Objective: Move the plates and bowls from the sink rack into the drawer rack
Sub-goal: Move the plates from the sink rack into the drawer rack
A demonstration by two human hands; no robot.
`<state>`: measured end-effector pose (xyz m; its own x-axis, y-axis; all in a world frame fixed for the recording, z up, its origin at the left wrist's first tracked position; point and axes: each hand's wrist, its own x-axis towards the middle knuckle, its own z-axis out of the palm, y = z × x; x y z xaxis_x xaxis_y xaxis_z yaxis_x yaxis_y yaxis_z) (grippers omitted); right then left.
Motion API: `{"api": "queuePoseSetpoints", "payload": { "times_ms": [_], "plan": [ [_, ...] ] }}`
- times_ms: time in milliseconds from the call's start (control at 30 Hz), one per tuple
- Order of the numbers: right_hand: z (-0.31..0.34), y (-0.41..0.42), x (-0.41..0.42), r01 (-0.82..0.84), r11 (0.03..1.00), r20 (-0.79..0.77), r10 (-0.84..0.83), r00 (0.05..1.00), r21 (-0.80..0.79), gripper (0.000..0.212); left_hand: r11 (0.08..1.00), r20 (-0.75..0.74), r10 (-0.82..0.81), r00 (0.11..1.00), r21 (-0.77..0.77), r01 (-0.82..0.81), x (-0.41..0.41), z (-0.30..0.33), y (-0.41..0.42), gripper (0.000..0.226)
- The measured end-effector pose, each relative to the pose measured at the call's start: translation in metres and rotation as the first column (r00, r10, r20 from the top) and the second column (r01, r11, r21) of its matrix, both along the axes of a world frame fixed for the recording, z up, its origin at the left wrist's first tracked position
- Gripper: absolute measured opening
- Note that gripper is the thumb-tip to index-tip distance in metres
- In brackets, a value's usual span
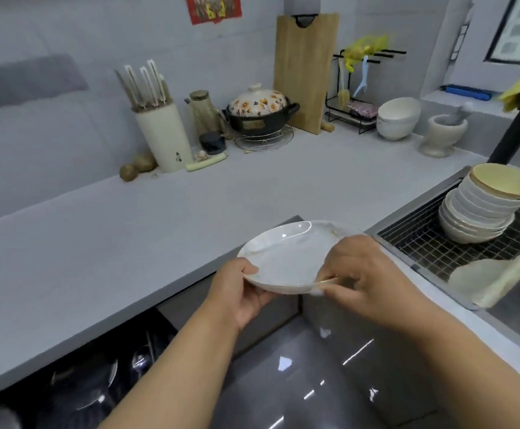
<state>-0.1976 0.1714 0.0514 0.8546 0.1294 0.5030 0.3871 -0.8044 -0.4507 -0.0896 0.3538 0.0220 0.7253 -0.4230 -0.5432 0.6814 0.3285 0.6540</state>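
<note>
At the near left, the open drawer rack (97,376) sits in shadow under the tabletop (128,243); only glints of glassy or metal shapes show, too dark to name. Far left on the tabletop stands a cream knife block (164,137) with small dark characters near its base, too blurred to read. The left hand (240,292) grips the left rim of a white plate (286,258), thumb on top and fingers curled underneath. The plate is held in the air, slightly tilted, over the tabletop's near edge. The right hand (367,274) pinches its right rim, fingers bent over the edge, hiding that side. To the right, a tilted stack of bowls (481,209) leans on the sink rack (432,246). A pale cloth (497,277) drapes over the rack's near corner, blurred. The sink is cut off at the right edge.
</note>
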Motion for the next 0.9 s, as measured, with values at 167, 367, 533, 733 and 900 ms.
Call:
{"api": "queuePoseSetpoints", "payload": {
  "times_ms": [167,367,533,733,900],
  "plan": [
    [0.006,0.083,0.015,0.302,0.905,-0.094,-0.286,0.953,0.301,0.022,0.98,-0.008,0.194,0.981,0.033,-0.194,-0.03,0.002,0.108,0.038],
    [0.001,0.212,0.023,0.493,0.532,-0.667,0.196,0.719,0.688,0.021,0.92,0.0,0.387,0.922,0.06,-0.386,-0.068,-0.006,0.248,0.035],
    [-0.006,0.317,0.024,0.508,0.369,-0.626,0.521,0.58,0.778,0.023,0.857,0.015,0.5,0.866,0.135,-0.498,-0.104,-0.012,0.347,0.03],
    [-0.01,0.418,0.022,0.441,0.51,-0.672,0.503,0.543,0.738,0.019,0.8,0.051,0.525,0.85,0.312,-0.513,-0.141,-0.025,0.447,0.03],
    [-0.026,0.479,0.028,0.387,0.675,-0.759,0.425,0.492,0.629,0.014,0.683,0.096,0.581,0.808,0.482,-0.549,-0.161,-0.05,0.51,0.035]
  ]
}}
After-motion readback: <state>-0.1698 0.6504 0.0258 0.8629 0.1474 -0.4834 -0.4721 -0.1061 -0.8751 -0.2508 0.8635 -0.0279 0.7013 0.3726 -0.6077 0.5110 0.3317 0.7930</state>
